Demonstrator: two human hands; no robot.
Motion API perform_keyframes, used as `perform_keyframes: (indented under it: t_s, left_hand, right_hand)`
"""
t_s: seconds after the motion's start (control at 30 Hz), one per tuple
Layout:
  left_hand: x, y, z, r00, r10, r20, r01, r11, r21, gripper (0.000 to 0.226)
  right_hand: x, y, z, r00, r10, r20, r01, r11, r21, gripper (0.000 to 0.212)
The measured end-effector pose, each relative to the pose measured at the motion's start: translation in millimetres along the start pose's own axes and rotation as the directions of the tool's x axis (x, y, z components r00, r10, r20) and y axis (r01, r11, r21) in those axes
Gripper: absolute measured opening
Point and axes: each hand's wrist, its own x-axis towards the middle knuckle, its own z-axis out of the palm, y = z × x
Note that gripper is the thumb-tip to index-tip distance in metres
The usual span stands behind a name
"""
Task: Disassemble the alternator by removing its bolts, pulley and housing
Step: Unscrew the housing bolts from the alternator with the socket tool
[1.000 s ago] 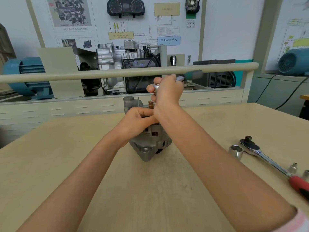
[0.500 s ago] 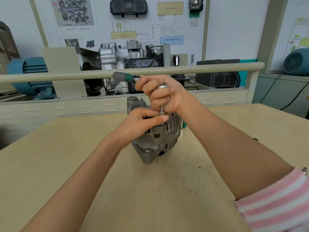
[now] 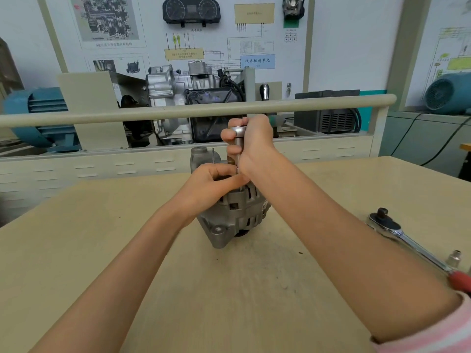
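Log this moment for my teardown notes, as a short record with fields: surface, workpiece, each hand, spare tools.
surface: beige table
workpiece: alternator, standing on the table in front of the person
right hand: grips a metal socket driver, held upright over the alternator's top
left hand: rests on the alternator's top, fingers at the driver's lower end
spare tools: ratchet wrench with red grip lying at the right side of the table; small socket standing beside it
bolt under driver: hidden by the hands
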Motion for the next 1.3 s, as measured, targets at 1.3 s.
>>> perform_keyframes:
  t_s: [1.3]
  left_hand:
    - [-4.1, 5.2, -2.1, 0.994, 0.044, 0.099, -0.037, 0.997, -0.068, 0.019]
  right_hand:
    - [11.1, -18.6, -13.7, 0.711, 0.516, 0.478, -0.465, 0.854, -0.232, 0.029]
